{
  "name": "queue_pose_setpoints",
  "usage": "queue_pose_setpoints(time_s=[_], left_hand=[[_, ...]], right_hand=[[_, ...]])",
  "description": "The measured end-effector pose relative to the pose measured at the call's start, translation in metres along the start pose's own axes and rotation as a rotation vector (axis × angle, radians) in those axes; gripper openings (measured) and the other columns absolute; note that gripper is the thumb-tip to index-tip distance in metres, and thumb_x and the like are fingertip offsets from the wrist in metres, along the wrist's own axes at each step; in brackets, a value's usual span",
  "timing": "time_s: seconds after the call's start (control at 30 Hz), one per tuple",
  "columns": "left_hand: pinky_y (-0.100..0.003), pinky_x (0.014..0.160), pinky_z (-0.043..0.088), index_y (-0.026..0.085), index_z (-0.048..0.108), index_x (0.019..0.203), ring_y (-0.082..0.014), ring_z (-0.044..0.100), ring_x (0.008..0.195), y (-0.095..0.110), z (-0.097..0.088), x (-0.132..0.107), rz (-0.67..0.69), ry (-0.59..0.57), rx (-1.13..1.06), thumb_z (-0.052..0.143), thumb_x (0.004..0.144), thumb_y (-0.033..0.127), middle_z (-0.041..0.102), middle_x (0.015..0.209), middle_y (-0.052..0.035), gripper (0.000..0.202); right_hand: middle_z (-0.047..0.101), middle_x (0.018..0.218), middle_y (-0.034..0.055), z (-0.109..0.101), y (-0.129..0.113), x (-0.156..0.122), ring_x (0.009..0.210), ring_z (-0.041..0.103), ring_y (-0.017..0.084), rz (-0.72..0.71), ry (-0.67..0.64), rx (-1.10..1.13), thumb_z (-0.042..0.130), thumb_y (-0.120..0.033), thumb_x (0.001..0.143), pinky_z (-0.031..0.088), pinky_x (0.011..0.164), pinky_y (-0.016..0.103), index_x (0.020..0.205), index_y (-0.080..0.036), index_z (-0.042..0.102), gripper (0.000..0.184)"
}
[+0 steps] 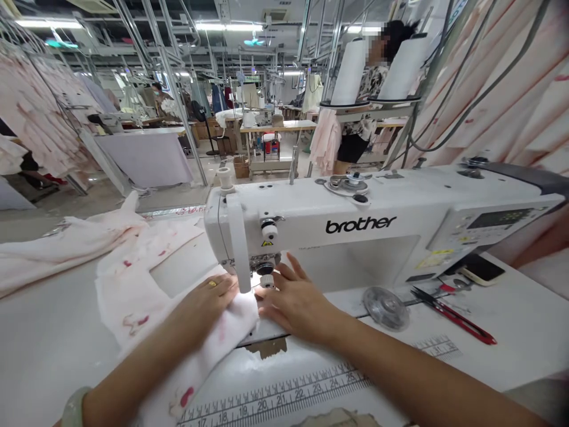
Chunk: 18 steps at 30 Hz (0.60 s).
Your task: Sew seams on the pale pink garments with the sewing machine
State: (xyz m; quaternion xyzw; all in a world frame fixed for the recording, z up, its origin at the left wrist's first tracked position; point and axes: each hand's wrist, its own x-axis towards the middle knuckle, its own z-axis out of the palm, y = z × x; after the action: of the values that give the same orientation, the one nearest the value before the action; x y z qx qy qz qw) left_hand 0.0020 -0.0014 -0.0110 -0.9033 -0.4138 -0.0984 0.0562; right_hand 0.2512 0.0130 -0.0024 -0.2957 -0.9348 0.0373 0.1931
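A white sewing machine (355, 225) marked "brother" stands across the table. Pale pink printed fabric (133, 296) runs from the left under its needle area (265, 279). My left hand (208, 299), with a ring on one finger, lies flat on the fabric just left of the presser foot, fingers stretched out. My right hand (296, 302) presses on the fabric's folded edge (242, 314) right beside the needle, fingers spread and flat. Neither hand grips anything.
Red thread snips (457, 317), a phone (482, 270) and a round metal disc (386, 307) lie right of the machine. A printed ruler (284, 394) runs along the table's front. Two thread cones (349, 71) stand behind. A person (368, 101) works beyond them; hanging garments (511, 101) fill the right.
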Motion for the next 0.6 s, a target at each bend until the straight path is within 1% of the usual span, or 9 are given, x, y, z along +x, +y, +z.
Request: queue_pose_setpoints(time_s=[0.17,0.23,0.33,0.43,0.53,0.6], left_hand=[[-0.036,0.085,0.057,0.016,0.059,0.114,-0.0215,0.066,0.099,0.0005,0.0001,-0.0009,0.002,0.041,-0.013,0.039,0.08,-0.003,0.067,0.114,-0.0111,0.044],[-0.036,0.086,0.056,0.016,0.058,0.117,-0.0214,0.065,0.1,-0.001,0.0024,-0.0022,-0.001,0.058,-0.012,0.039,0.079,-0.004,0.067,0.114,-0.0109,0.047],[-0.036,0.09,0.055,0.019,0.056,0.123,-0.0215,0.063,0.108,-0.0042,0.0054,-0.0048,-0.006,0.064,0.008,0.039,0.082,-0.002,0.066,0.118,-0.0095,0.049],[-0.037,0.094,0.053,0.018,0.055,0.127,-0.0215,0.061,0.114,-0.005,0.0067,-0.0058,-0.001,0.048,0.023,0.039,0.079,-0.004,0.064,0.123,-0.01,0.055],[-0.039,0.1,0.048,0.017,0.055,0.129,-0.0201,0.059,0.118,-0.0011,0.006,-0.0033,-0.024,0.003,0.017,0.036,0.076,-0.007,0.064,0.125,-0.0101,0.061],[-0.043,0.105,0.044,0.018,0.057,0.127,-0.0198,0.059,0.119,-0.0005,0.0029,-0.0015,-0.053,-0.029,-0.015,0.034,0.08,-0.005,0.066,0.123,-0.0087,0.057]], right_hand=[[0.057,0.107,0.0039,0.0012,0.0029,-0.0008,0.12,0.042,0.023,-0.008,0.044,0.015,0.068,-0.03,0.098,0.007,0.12,0.049,0.105,-0.021,0.064,0.012],[0.058,0.106,0.0033,0.0027,0.0039,-0.0018,0.119,0.043,0.022,-0.024,0.066,0.028,0.066,-0.028,0.098,0.007,0.12,0.048,0.105,-0.021,0.063,0.011],[0.059,0.105,0.0032,0.004,0.0043,-0.0029,0.117,0.044,0.022,-0.048,0.094,0.049,0.064,-0.026,0.099,0.009,0.12,0.048,0.104,-0.021,0.063,0.007],[0.061,0.106,0.0025,0.0043,0.0031,-0.0027,0.116,0.046,0.022,-0.065,0.12,0.067,0.063,-0.025,0.099,0.01,0.12,0.047,0.104,-0.021,0.063,0.006],[0.063,0.105,0.0013,0.0046,0.0024,-0.0016,0.114,0.048,0.021,-0.086,0.14,0.068,0.064,-0.022,0.098,0.01,0.12,0.047,0.104,-0.021,0.063,0.006],[0.064,0.102,0.0006,0.0051,0.0029,-0.0007,0.112,0.049,0.021,-0.097,0.143,0.068,0.065,-0.021,0.097,0.01,0.119,0.047,0.102,-0.02,0.064,0.005]])
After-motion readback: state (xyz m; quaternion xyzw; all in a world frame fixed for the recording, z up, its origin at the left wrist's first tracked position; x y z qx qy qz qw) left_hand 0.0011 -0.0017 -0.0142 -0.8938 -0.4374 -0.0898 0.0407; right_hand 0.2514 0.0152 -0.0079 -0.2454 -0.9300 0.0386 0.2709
